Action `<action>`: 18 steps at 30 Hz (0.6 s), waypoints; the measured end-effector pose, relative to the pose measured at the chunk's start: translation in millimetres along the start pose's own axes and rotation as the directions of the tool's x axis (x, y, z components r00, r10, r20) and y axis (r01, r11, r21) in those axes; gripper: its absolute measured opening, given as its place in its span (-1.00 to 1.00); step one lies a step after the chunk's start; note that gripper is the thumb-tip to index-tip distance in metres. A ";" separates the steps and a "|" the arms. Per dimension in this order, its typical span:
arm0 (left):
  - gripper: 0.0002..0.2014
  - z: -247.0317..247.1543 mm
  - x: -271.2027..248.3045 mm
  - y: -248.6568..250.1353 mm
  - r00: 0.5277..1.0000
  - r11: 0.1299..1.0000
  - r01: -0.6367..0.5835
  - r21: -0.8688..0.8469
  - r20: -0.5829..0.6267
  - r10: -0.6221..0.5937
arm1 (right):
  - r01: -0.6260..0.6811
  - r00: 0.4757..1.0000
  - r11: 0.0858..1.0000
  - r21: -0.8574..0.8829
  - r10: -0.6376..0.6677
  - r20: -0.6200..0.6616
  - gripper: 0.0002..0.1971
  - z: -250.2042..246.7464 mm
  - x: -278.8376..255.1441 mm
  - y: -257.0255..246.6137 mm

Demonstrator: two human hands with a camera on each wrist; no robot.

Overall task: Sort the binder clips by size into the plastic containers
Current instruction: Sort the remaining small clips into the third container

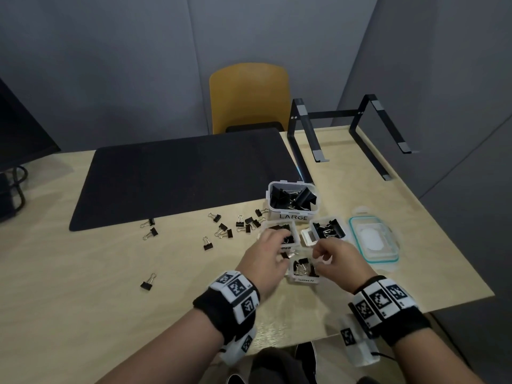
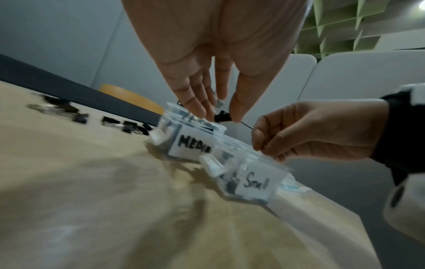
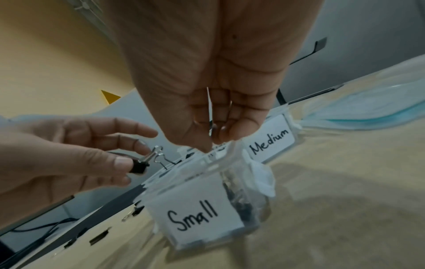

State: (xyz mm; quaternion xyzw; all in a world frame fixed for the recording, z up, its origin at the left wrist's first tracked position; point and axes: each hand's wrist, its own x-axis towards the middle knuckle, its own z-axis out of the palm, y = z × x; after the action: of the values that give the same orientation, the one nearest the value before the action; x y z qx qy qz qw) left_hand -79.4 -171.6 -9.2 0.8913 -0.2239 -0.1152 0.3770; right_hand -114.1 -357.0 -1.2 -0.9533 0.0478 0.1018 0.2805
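While both of my hands are hovering over the cluster of tubs, I am taking the Small container (image 3: 202, 205) as my landmark, since the coming drop turns on it. My left hand (image 3: 69, 154) is pinching a little black binder clip (image 3: 139, 166) between thumb and forefinger, just to the left of the Small container's rim and slightly above it, not yet over the opening. The clip's long axis is running roughly level, its black body at my thumb and its silver wire handles pointing toward the container. My right hand (image 3: 218, 87) is sitting directly above the Small container with its fingers curled inward around thin wire, which I am judging to be another clip's handles; its body is hidden from me. That makes the right hand the nearer one to the opening, and I am judging the left must shift rightward to clear the rim. Beyond the Small container the Medium container (image 3: 271, 140) is standing, and further back the LARGE container (image 1: 293, 202); loose clips (image 1: 221, 228) are lying to the left of it.
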 end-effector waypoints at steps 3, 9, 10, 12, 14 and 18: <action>-0.43 18.5 5.5 8.9 0.998 0.999 -0.045 0.027 0.048 0.043 | 0.006 0.999 0.999 0.043 -0.004 -0.050 -0.78 -0.3 -1.6 4.9; -0.45 19.0 5.1 0.1 0.999 0.998 -0.034 0.045 -0.016 0.035 | 0.057 0.995 0.996 0.067 -0.051 -0.081 -0.85 0.1 2.0 -2.8; -0.48 14.8 3.6 -4.2 0.999 0.998 -0.019 0.055 -0.049 0.022 | 0.071 0.995 0.995 0.071 -0.065 -0.082 -0.85 1.1 3.3 -7.5; -0.53 4.8 0.3 -15.2 0.992 0.997 0.034 0.069 -0.124 -0.025 | 0.120 0.991 0.990 0.078 -0.114 -0.072 -0.87 4.7 6.2 -20.1; -0.57 -6.9 -3.7 -29.1 0.977 0.991 0.111 0.076 -0.193 -0.095 | 0.177 0.984 0.982 0.073 -0.174 -0.037 -0.88 11.2 9.9 -36.1; -0.58 -29.7 -9.4 -60.9 0.932 0.951 0.288 0.108 -0.258 -0.253 | 0.235 0.970 0.968 0.091 -0.239 0.043 -0.82 30.5 22.7 -71.1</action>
State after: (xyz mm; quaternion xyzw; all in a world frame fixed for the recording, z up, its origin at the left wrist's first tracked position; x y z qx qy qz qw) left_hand -57.5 -111.1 -32.4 0.9459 -0.0589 -0.0408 0.3164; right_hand -86.5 -281.6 6.0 -0.9363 -0.0697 0.0909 0.3321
